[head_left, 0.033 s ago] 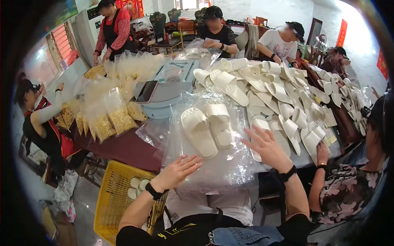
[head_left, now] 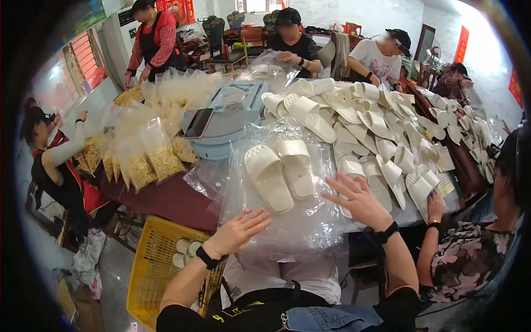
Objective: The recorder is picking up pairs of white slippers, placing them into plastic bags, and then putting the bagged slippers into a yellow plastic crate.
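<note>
A pair of white slippers [head_left: 279, 171] lies side by side on a stack of clear plastic bags [head_left: 298, 221] in front of me. My left hand [head_left: 238, 232] hovers at the near left edge of the bags, fingers spread, holding nothing. My right hand [head_left: 359, 199] is over the right side of the bags, fingers apart and empty, just right of the slippers. Both wrists wear black bands.
A heap of white slippers [head_left: 376, 122] covers the table beyond and to the right. Clear bags of yellowish goods [head_left: 149, 160] stand at left by a grey scale [head_left: 221, 119]. A yellow crate [head_left: 152, 265] sits below left. Several people work around the table; one person's hand [head_left: 434, 205] is at right.
</note>
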`<state>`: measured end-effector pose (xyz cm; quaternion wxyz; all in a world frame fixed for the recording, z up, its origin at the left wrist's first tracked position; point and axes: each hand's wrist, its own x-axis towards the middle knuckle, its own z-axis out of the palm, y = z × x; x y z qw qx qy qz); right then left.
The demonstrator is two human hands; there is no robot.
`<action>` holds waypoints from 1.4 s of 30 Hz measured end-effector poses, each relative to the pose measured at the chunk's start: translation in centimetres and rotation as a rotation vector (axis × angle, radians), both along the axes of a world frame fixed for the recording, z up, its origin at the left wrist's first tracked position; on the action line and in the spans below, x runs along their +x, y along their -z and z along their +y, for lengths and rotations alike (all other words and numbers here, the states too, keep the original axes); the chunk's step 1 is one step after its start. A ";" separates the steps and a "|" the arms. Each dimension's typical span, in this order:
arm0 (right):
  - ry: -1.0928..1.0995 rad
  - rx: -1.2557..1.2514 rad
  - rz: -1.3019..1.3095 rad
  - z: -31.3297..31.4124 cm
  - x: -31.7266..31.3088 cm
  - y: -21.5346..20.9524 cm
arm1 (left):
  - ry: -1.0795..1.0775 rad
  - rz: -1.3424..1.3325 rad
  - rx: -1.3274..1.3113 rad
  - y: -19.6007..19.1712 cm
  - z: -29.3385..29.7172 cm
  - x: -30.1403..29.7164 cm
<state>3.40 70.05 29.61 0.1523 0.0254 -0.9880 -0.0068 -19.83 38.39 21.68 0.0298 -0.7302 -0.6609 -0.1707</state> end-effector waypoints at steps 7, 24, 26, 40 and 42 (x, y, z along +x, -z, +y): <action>-0.135 0.161 -0.264 3.0 0.3 4.5 | -0.039 -0.071 0.110 1.9 -1.3 -0.8; -0.191 -0.535 -0.065 4.0 -0.8 6.5 | -0.146 -0.562 0.182 3.2 -1.3 0.0; -0.122 -0.624 -0.037 3.8 -1.0 7.0 | -0.226 -0.755 0.182 2.5 -1.0 0.4; 0.427 -1.170 0.206 1.3 -5.6 10.4 | -0.758 -0.725 0.472 2.9 3.5 0.4; 0.470 -1.099 0.233 1.8 -6.0 11.5 | -0.756 -0.543 0.459 3.0 3.7 -0.1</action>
